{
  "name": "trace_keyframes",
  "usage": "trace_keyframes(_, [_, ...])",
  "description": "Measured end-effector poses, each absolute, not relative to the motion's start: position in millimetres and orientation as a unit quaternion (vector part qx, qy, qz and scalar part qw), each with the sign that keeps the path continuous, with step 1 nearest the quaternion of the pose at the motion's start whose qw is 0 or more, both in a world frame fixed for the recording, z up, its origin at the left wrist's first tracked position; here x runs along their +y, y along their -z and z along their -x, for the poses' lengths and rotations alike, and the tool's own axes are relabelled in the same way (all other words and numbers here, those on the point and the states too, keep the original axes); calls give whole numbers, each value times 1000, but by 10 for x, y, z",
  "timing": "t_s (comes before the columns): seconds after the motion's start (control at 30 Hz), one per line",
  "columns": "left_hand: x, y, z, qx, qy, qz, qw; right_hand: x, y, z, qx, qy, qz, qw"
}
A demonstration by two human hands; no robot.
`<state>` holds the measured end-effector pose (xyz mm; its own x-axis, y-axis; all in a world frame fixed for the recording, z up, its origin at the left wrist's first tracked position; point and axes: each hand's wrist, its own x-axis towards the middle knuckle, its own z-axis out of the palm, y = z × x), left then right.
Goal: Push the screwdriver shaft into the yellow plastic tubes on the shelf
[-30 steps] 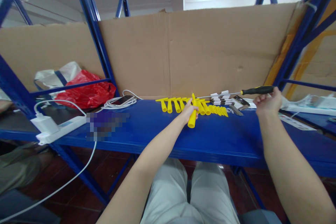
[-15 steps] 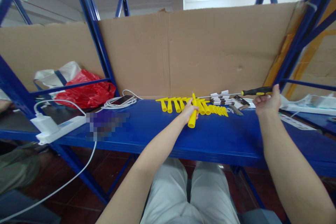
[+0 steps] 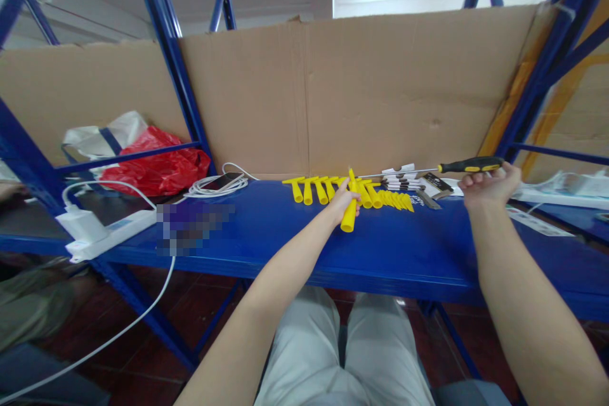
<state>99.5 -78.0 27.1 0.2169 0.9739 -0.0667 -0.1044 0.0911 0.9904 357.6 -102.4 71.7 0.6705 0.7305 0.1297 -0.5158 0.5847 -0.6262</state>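
While the left hand [image 3: 339, 201] is clamped around a hollow yellow plastic handle [image 3: 348, 219], wide end toward the person, the right hand [image 3: 490, 189] is closed on the black-and-yellow grip of a long steel-shafted screwdriver [image 3: 469, 165]. Both hands are over the blue metal bench [image 3: 280, 222], the handle in front of a row of yellow plastic T-shaped pieces [image 3: 307, 193] and left of the small flat yellow pieces [image 3: 394, 200]. From where I stand, the shaft reaches the handle's far end; whether the tip is seated, I cannot tell. To do this well, I'd brace the handle firmly, line the shaft up straight, press lightly inward and turn in short, even strokes, fingers clear of the tip.
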Motion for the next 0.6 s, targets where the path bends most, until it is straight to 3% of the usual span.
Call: trace_keyframes(0.6, [-717, -218, -989, 430, -453, -502, 598, -912, -652, -3684, -192, -353, 318, 859])
